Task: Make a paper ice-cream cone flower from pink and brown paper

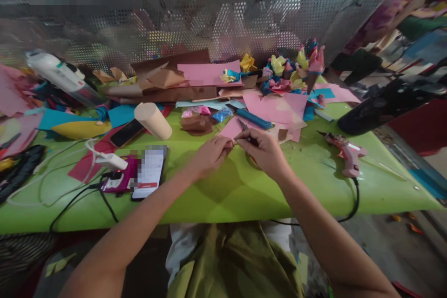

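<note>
My left hand (211, 152) pinches the near edge of a small pink paper piece (231, 128) lying on the green table (223, 195). Close beside it, my right hand (265, 151) is closed around dark scissors (246, 133), whose blades point up-left onto the pink piece. Both hands meet at the middle of the table, fingertips almost touching. Part of the scissors' handle is hidden inside my right fist.
A pink glue gun (345, 151) with a black cord lies right. A phone (151, 172), charger and cables sit left, beside a cream paper roll (152, 120). Piles of coloured paper, folded paper shapes (296, 67) and brown card crowd the back, against a perforated metal screen (223, 23).
</note>
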The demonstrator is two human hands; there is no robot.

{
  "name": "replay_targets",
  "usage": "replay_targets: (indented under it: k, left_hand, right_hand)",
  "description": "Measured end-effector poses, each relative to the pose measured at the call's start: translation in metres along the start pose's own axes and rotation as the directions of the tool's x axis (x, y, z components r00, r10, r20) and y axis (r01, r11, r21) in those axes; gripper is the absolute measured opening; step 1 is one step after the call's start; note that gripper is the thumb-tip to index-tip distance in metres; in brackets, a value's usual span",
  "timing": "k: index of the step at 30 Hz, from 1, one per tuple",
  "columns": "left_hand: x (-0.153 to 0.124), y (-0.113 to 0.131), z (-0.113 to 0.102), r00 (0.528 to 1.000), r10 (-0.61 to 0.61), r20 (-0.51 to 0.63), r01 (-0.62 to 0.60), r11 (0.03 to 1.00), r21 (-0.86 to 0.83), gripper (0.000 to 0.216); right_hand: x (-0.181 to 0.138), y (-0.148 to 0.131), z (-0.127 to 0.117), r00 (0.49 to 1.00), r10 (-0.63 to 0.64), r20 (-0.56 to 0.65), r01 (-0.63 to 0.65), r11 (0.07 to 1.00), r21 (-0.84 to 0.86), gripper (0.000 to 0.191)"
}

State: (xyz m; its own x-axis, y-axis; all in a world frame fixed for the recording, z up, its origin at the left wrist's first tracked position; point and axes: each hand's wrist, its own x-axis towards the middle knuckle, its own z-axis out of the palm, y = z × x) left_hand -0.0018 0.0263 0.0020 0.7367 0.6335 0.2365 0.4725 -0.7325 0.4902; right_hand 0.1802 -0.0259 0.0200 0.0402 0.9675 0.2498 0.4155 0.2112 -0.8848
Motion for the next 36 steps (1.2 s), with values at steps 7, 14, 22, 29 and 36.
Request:
replay_targets:
  k: [7,14,22,29,36]
  left_hand:
    - [0.009,0.010,-0.011,0.989,-0.144,0.040,0.148,0.977,-0.155,0.029]
    - [0.015,0.002,-0.003,0.988,-0.149,0.050,0.152,0.986,-0.071,0.022]
    - [0.012,0.005,-0.005,0.974,-0.154,0.164,0.180,0.970,-0.160,0.027]
    - [0.004,0.005,-0.001,0.963,-0.178,0.203,0.217,0.958,-0.188,0.029]
    - [-0.001,0.015,-0.008,0.950,-0.241,0.196,0.301,0.869,-0.391,0.029]
  right_hand:
    - [0.019,-0.010,-0.003,0.999,-0.048,-0.003,0.048,0.997,0.063,0.017]
    - [0.021,-0.003,0.001,0.999,-0.042,-0.023,0.044,0.994,0.097,0.017]
    - [0.018,0.011,0.001,1.000,0.021,0.002,-0.021,0.985,0.172,0.019]
    - [0.014,0.012,0.002,1.000,-0.010,-0.019,0.010,1.000,-0.013,0.025]
    - [0.010,0.007,-0.002,0.980,-0.168,0.104,0.158,0.982,0.102,0.018]
